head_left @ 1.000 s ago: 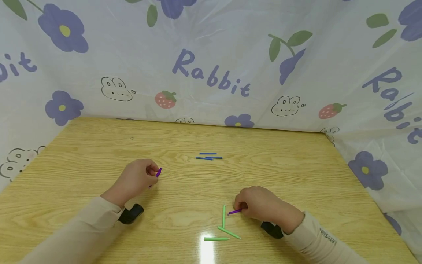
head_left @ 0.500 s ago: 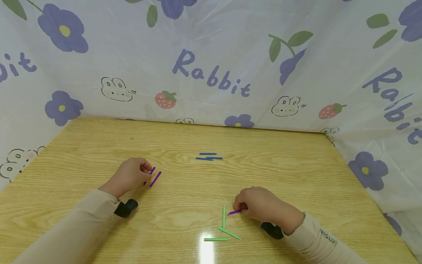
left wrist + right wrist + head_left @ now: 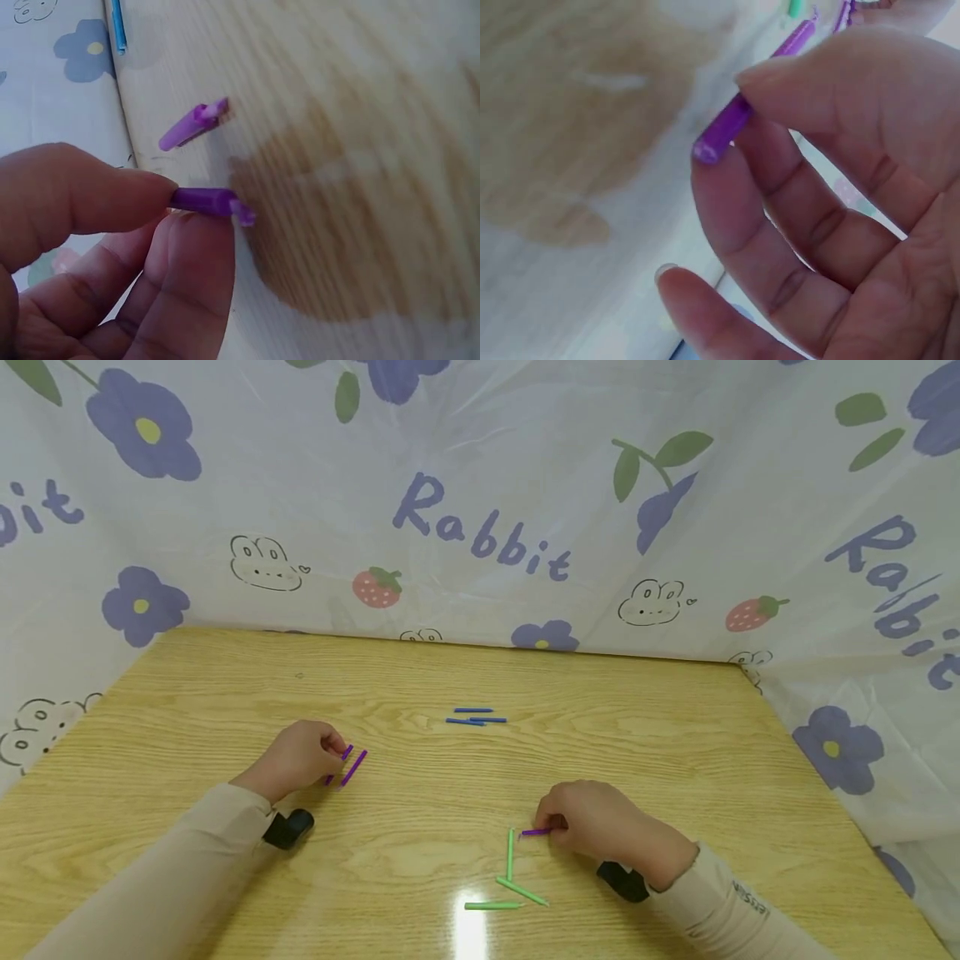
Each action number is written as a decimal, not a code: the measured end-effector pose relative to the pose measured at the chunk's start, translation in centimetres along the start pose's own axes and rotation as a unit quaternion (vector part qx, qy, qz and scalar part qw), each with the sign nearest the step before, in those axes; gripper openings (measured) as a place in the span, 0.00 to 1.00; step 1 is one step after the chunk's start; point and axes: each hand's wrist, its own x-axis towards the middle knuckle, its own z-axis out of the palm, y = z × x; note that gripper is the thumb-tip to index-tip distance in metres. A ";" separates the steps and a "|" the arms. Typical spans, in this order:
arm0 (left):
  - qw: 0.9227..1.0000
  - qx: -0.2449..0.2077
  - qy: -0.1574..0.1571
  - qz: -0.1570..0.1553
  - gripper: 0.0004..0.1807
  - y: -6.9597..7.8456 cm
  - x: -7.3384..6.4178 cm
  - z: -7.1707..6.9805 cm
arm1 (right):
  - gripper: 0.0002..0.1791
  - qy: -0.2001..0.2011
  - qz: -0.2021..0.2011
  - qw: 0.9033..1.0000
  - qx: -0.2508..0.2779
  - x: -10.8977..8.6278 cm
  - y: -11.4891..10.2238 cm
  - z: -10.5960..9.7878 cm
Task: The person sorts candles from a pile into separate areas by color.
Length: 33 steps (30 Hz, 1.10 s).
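We see the flower-and-rabbit sheet (image 3: 480, 427) behind the wood-grain table (image 3: 420, 827), both unchanged from a second ago. Two cream sleeves (image 3: 165, 868) reach in from the near side. Our right hand (image 3: 600, 818) pinches one purple stick (image 3: 724, 129) between thumb and fingers; compared with half a second ago, it sits slightly higher in the head view, and its stick points more nearly level. Our left hand (image 3: 296, 760) has shifted leftward since a second ago and holds another purple stick (image 3: 201, 200) in a narrow pinch, narrow tip outward; we cannot tell whether that tip meets the table. The three green sticks (image 3: 511, 856) lie where they did, near the right hand: one pointing away, one slanting from its near end, one crosswise closest to us. A loose purple stick (image 3: 354, 768) now lies on the table just beside the left hand's fingers, where a second ago that hand was. Farther off, the three blue sticks (image 3: 487, 720) stay in their small cluster.
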 end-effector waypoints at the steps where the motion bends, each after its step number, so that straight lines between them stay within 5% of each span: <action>1: 1.000 0.003 -0.001 -0.001 0.11 0.0 0.1 0.0 | 0.08 0.003 0.001 1.000 0.002 0.0 0.0 -0.1; 16: 1.000 0.021 0.006 0.005 0.07 0.0 0.3 0.1 | 0.07 0.050 0.009 0.996 0.077 1.6 -0.8 -1.6; 33: 0.999 0.030 -0.009 -0.009 0.03 0.3 0.5 0.0 | 0.06 0.060 0.044 0.987 0.140 4.0 -3.2 -2.3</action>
